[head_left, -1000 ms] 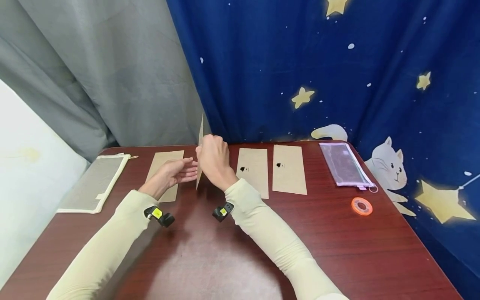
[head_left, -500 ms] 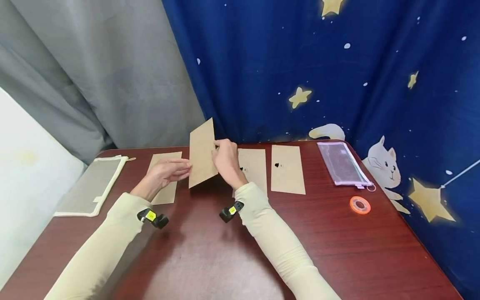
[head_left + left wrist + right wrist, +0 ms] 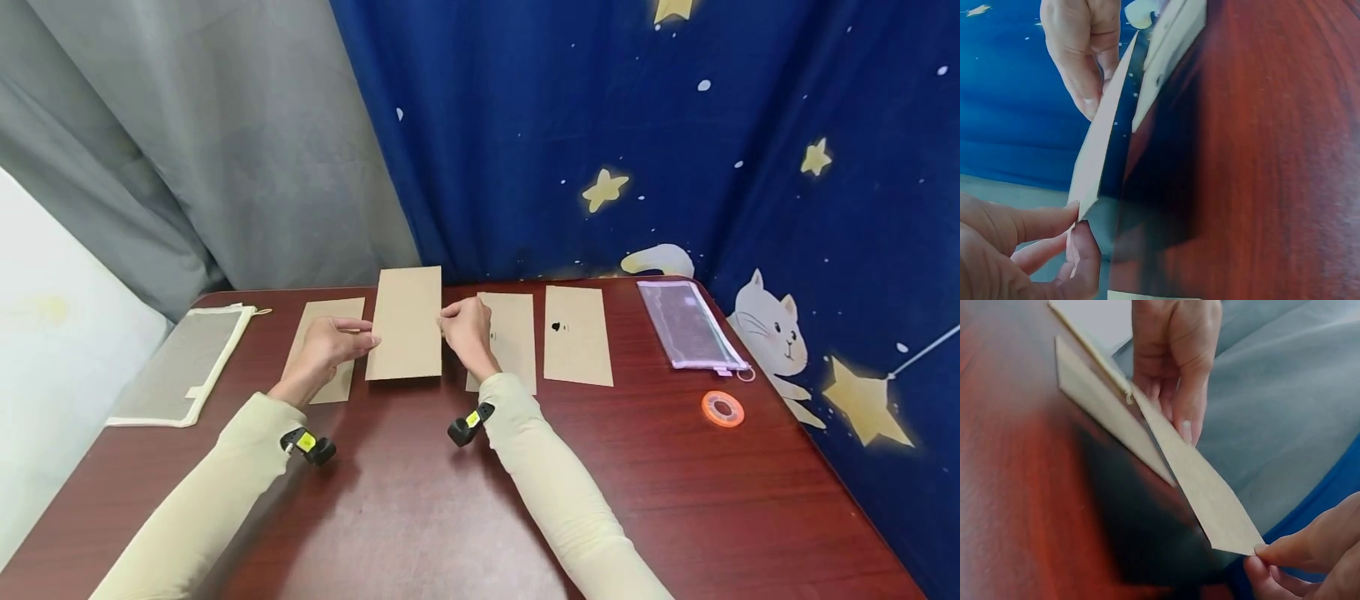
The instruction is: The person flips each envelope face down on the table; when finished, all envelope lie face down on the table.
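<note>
A plain tan kraft-paper card (image 3: pixel 407 323) is raised above the far side of the table, its broad face toward the head camera. My left hand (image 3: pixel 330 343) pinches its left edge between thumb and fingers. On the opposite edge, the thumb and fingertips of my right hand (image 3: pixel 467 329) pinch it too. The left wrist view shows the card (image 3: pixel 1100 147) nearly edge-on, with a dark shadow on the wood below. Similar cards lie flat: one (image 3: pixel 341 383) partly under my left hand, another (image 3: pixel 516 333) partly behind my right hand, and a third (image 3: pixel 579 350) farther right with a small black print.
A cream-edged mesh pouch (image 3: pixel 180 367) lies at the table's left. Toward the right edge are a lilac zip pouch (image 3: pixel 686 325) and an orange ring-shaped roll (image 3: pixel 723 409). Grey and blue curtains (image 3: pixel 487 167) hang right behind the dark red table (image 3: pixel 420 500).
The card has turned from edge-on to facing the head camera and come lower. My right hand has moved right with its edge; my left fingers now pinch the other edge.
</note>
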Demonstrator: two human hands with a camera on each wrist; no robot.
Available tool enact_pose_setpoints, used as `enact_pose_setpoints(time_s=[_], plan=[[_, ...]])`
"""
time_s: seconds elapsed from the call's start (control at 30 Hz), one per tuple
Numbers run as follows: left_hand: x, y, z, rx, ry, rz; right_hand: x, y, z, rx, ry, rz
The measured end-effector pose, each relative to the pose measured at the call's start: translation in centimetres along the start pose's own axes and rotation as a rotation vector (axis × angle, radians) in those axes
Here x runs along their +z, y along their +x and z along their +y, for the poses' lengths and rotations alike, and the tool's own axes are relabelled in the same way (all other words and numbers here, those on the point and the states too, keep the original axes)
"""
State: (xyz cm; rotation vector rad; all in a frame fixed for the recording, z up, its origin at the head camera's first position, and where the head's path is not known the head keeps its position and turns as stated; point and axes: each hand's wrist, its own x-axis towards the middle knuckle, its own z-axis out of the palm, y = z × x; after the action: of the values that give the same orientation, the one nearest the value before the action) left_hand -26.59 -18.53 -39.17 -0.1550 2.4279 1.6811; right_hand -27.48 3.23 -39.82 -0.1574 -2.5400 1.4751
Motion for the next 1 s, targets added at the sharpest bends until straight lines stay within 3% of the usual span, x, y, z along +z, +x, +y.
enact_pose_setpoints(time_s=[0.13, 0.27, 0.37, 0.57, 0.8, 1.0], plan=[[0.6, 0.0, -0.5, 0.009, 0.144, 0.055, 0.6, 0.0, 0.9, 0.044, -0.039, -0.024], [1.1, 0.0, -1.1, 0.013, 0.202, 0.063, 1.2, 0.0, 1.6, 0.062, -0.127, -0.045], [1.5, 0.1, -1.6, 0.064, 0.278, 0.066, 1.5, 0.0, 2.1, 0.052, -0.183, -0.048], [2.2, 0.5, -2.2, 0.198, 0.528, 0.123, 2.1, 0.0, 2.4, -0.005, -0.238, -0.093], [3.1, 0.4, -1.7, 0.187, 0.613, 0.14, 2.7, 0.0, 2.3, -0.054, -0.317, -0.077], [2.9, 0.2, -1.5, 0.176, 0.645, 0.137, 3.0, -0.2, 2.1, -0.116, -0.379, -0.067]])
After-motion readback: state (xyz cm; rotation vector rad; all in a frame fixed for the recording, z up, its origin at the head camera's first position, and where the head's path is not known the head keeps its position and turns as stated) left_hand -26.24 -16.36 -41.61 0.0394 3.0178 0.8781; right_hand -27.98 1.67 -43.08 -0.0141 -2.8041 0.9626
